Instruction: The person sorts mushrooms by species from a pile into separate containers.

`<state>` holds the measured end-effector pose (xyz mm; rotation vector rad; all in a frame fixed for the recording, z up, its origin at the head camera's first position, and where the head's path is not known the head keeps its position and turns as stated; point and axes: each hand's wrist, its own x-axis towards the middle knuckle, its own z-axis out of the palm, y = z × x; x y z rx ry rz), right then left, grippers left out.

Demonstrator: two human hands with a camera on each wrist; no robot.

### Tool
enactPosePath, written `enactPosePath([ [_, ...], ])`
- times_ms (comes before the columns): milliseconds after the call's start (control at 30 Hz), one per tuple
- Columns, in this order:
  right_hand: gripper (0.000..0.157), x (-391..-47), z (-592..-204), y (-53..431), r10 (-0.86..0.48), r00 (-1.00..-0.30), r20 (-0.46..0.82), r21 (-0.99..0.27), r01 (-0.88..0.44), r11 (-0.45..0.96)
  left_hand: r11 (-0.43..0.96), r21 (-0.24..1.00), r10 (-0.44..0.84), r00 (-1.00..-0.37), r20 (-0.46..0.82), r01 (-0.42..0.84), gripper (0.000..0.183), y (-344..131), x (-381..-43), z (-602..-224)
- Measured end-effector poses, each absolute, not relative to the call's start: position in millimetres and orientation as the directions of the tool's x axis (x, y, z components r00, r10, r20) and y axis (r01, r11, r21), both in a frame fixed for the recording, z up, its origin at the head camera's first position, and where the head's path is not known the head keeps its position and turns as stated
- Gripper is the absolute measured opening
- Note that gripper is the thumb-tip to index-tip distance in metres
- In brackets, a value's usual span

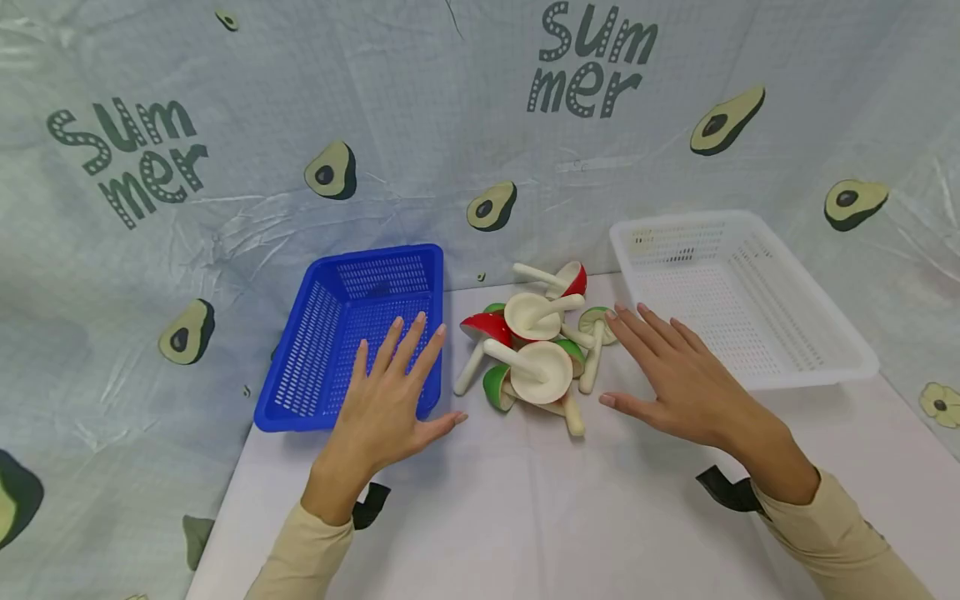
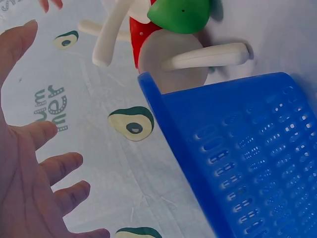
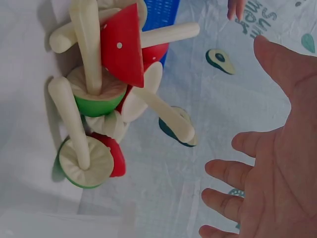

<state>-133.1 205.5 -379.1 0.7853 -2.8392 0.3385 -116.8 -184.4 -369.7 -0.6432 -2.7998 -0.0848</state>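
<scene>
Toy mushrooms with red or green caps and cream stems lie in a heap, among them an upturned one (image 1: 542,373) and a green-capped one (image 3: 85,161). My left hand (image 1: 386,400), fingers spread and straight, hovers over the near right part of a blue basket (image 1: 300,421) and holds nothing. On the other side of the heap, my right hand (image 1: 675,379) is spread out flat, its fingertips close to a green-capped mushroom (image 1: 592,350). Its palm (image 3: 282,173) shows bare in the right wrist view.
A white perforated basket (image 1: 810,379) stands at the right of the white table (image 1: 540,517). Behind the table hangs a pale sheet (image 1: 420,92) printed with avocados and lettering. Black straps sit at both wrists.
</scene>
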Motion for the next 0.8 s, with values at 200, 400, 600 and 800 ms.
enactPosePath([
  [200, 0.097, -133.4, -381.9, 206.4, -0.486, -0.846, 0.22, -0.171, -0.523, 0.835, 0.899, 0.001, 0.422, -0.869, 0.258, 0.437, 0.106, -187.2, -118.1, -375.0],
  [400, 0.097, -133.5, -383.4, 208.6, -0.476, -0.849, 0.231, -0.172, -0.517, 0.839, 0.897, 0.027, 0.419, -0.87, 0.262, 0.44, 0.107, -194.3, -119.2, -378.1],
  [600, 0.093, -132.6, -384.5, 211.2, -0.474, -0.846, 0.244, -0.254, -0.528, 0.811, 0.871, 0.167, 0.399, -0.864, 0.308, 0.462, 0.105, -211.6, -120.2, -377.5],
  [800, 0.082, -130.5, -383.7, 210.5, -0.427, -0.883, 0.192, -0.375, -0.469, 0.8, 0.829, 0.32, 0.35, -0.873, 0.339, 0.458, 0.099, -232.8, -123.2, -379.5],
])
